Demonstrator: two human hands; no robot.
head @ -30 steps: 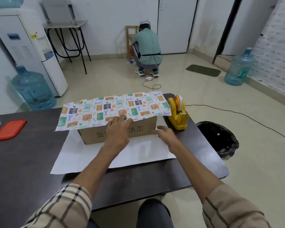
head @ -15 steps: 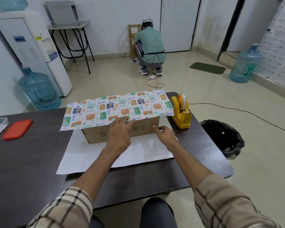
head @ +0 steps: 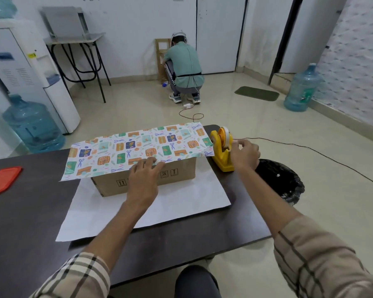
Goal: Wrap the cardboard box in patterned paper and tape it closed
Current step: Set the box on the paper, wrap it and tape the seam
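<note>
A brown cardboard box point(head: 177, 173) lies on the white underside of the wrapping paper point(head: 181, 203) on the dark table. The far flap of patterned paper point(head: 138, 149) is folded over the box top. My left hand point(head: 145, 176) rests flat over the flap's near edge, fingers straight, pressing it onto the box. My right hand point(head: 244, 154) is at the yellow tape dispenser point(head: 221, 147) to the right of the box, with thumb and finger pinching the tape end at the cutter.
A red lid point(head: 2, 181) lies at the table's left edge point(head: 19, 211). A black bin point(head: 282, 181) stands right of the table. A person point(head: 184, 67) crouches by the far wall. Water bottles point(head: 33, 123) and a dispenser point(head: 30, 76) stand at left; a cable crosses the floor.
My right hand left the box's front right corner and moved right to the tape dispenser, where it now pinches the tape end. My left hand stayed on the paper flap.
</note>
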